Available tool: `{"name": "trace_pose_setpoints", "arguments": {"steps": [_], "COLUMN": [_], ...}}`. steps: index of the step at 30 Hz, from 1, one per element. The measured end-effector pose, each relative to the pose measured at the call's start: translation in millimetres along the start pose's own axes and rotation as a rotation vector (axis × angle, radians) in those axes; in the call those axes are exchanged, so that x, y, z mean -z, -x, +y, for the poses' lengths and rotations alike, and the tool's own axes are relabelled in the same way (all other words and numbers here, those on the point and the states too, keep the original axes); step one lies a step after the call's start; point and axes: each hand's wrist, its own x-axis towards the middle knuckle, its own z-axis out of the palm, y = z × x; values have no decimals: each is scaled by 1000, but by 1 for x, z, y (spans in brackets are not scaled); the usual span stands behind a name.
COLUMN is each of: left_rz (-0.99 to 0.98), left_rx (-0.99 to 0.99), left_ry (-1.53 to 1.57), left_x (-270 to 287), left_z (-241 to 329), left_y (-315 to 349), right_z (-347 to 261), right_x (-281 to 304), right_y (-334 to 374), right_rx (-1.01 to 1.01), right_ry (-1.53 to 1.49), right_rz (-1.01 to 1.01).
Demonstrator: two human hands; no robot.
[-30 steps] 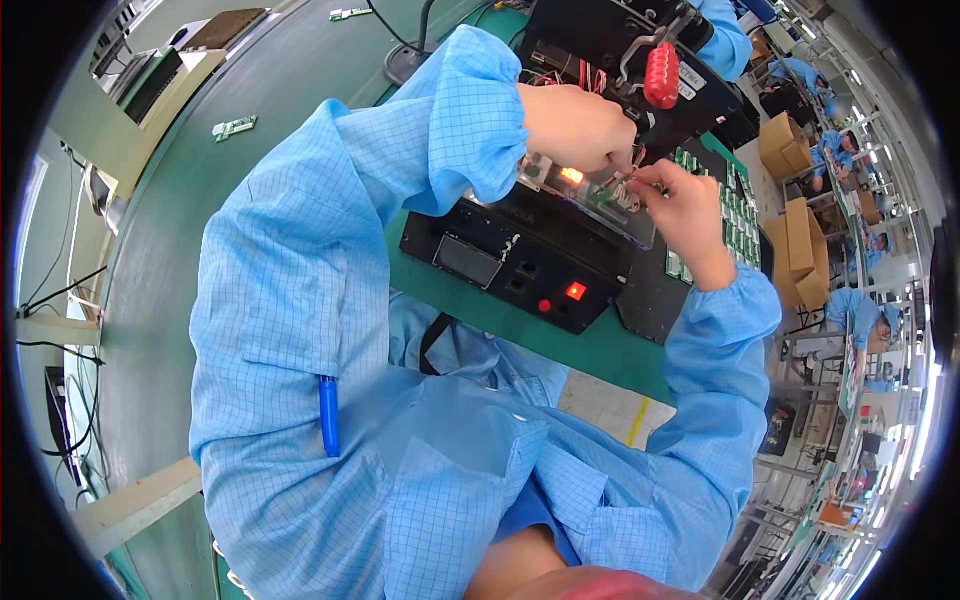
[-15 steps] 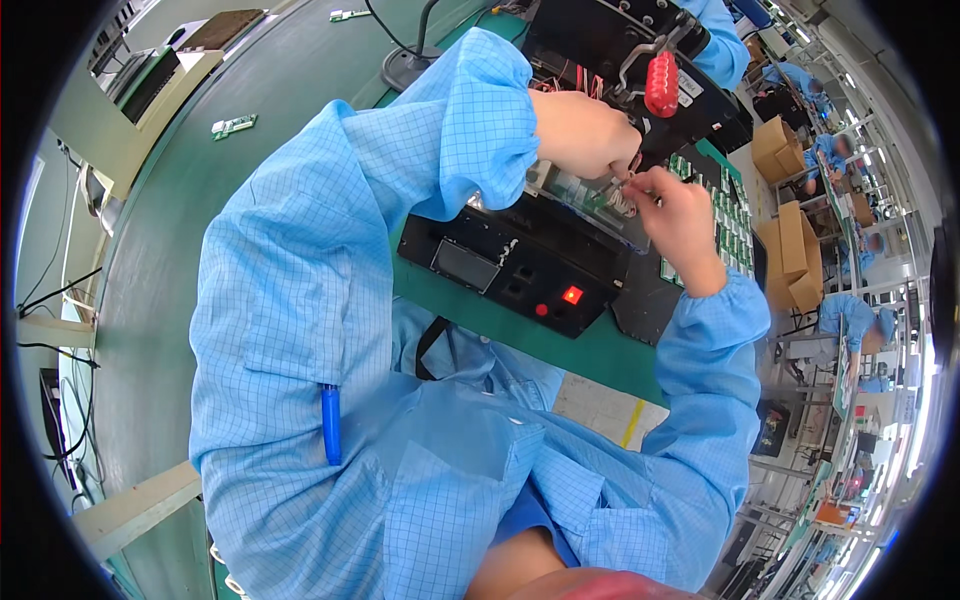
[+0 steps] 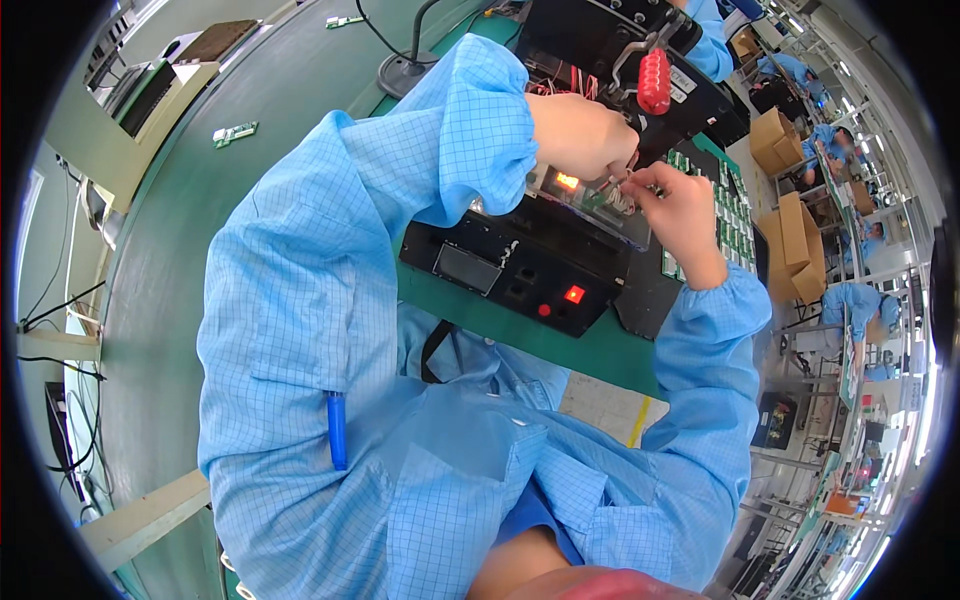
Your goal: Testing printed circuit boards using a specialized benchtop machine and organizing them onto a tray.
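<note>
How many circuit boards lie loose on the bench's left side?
2: one board left of the left sleeve, another board farther up, near the picture's top edge. The sleeve may hide more.

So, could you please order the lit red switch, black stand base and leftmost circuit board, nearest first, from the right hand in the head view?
1. Lit red switch: lower left of the right hand.
2. Black stand base: upper left.
3. Leftmost circuit board: far left, on the table.
</note>
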Motion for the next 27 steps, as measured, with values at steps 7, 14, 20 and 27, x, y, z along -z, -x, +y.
{"name": "trace_pose_setpoints", "arguments": {"steps": [7,14,20,27], "left_rz": [-52,-2,-7,-65], "left_rx": [13,-3,0,9], "left_ry": [-41,-15,0,-41], "left_x": [4,3,1,3], "left_z": [1,1,2,4], "left_y": [2,4,2,2], "right_z": [-2,1,2,1], "right_x": [-6,-3,-3,-4], "right_y": [4,-2,1,9], "right_rx": [-6,33,35,55], "right_ry": [32,37,-31,-52], "right_rz": [14,12,39,79]}}
